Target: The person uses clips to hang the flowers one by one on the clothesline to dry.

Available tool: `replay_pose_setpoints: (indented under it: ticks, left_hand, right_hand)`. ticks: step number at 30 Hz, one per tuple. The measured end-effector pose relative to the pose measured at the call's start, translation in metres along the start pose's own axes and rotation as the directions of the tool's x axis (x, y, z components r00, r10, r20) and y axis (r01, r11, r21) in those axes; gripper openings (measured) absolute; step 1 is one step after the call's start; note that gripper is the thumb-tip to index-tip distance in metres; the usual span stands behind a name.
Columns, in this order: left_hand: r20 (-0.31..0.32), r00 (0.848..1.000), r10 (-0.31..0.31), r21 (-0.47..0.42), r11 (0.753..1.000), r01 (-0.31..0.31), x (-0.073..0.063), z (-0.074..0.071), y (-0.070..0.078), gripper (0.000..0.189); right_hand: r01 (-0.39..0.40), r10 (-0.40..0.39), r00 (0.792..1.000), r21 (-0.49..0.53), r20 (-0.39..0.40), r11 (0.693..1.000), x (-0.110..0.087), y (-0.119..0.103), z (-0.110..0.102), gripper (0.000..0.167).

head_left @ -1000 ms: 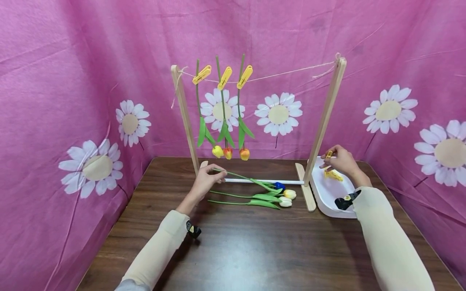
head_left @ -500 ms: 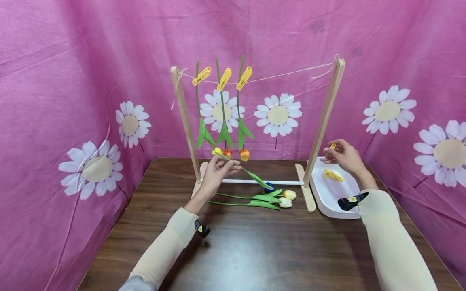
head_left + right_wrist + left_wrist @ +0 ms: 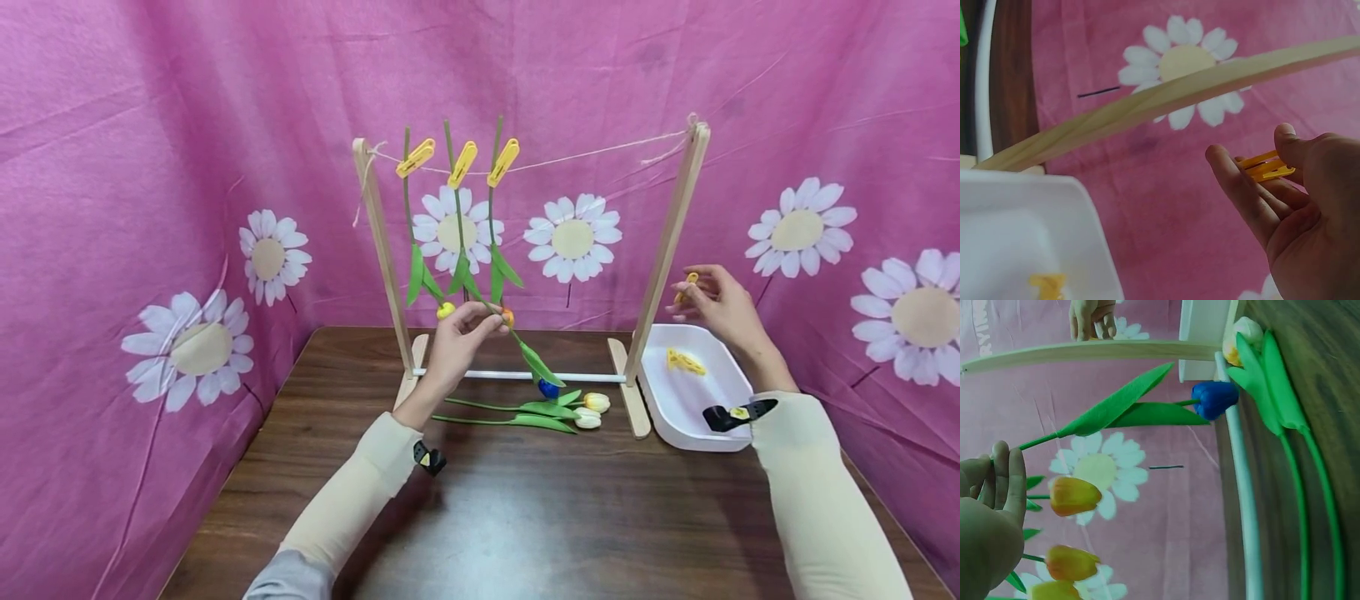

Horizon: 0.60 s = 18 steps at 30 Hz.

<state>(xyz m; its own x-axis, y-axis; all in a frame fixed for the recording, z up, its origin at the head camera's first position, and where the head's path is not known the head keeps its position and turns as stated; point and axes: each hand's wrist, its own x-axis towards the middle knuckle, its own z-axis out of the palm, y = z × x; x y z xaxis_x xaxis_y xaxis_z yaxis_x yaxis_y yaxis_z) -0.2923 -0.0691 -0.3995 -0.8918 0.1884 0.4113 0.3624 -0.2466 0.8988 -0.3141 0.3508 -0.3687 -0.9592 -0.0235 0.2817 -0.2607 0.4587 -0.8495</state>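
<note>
My left hand pinches the green stem of a blue tulip, whose flower hangs down to the right near the white crossbar. Above the white tray, my right hand holds a yellow clothespin between thumb and fingers. Three tulips dangle heads-down from the string, each clipped by a yellow clothespin. The left hand partly covers the orange tulip heads in the head view. Two pale tulips lie on the table below the crossbar.
Wooden posts hold the string at either end, the right one standing between my hands. More yellow clothespins lie in the tray. A pink cloth with printed daisies surrounds the brown table.
My left hand has lifted the blue tulip off the table, moving up and to the right, and its flower has swung lower. My right hand has risen out of the tray with the clothespin.
</note>
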Motion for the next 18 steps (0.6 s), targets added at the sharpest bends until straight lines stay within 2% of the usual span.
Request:
replay_pose_setpoints:
  ticks: [4, 11, 16, 18]
  left_hand:
    - [0.018, 1.0, 0.018, 0.025, 1.0, -0.019, 0.004, 0.006, 0.009, 0.019]
    - [0.056, 0.996, 0.069, 0.128, 0.989, -0.076, 0.014, 0.017, 0.024, 0.017]
    - [0.063, 0.994, 0.086, 0.155, 0.983, -0.094, 0.023, 0.025, 0.033, 0.017]
    - [0.062, 0.994, 0.093, 0.156, 0.983, -0.102, 0.027, 0.028, 0.036, 0.017]
  right_hand:
    - [0.036, -0.034, 0.999, 0.049, -0.031, 0.998, -0.002, -0.012, 0.001, 0.013]
    - [0.055, -0.055, 0.986, -0.004, -0.155, 0.998, -0.005, -0.039, 0.005, 0.019]
    - [0.12, -0.124, 0.963, -0.031, -0.239, 0.992, -0.008, -0.058, 0.006, 0.016]
    - [0.16, -0.163, 0.95, -0.03, -0.267, 0.987, -0.009, -0.066, 0.007, 0.02]
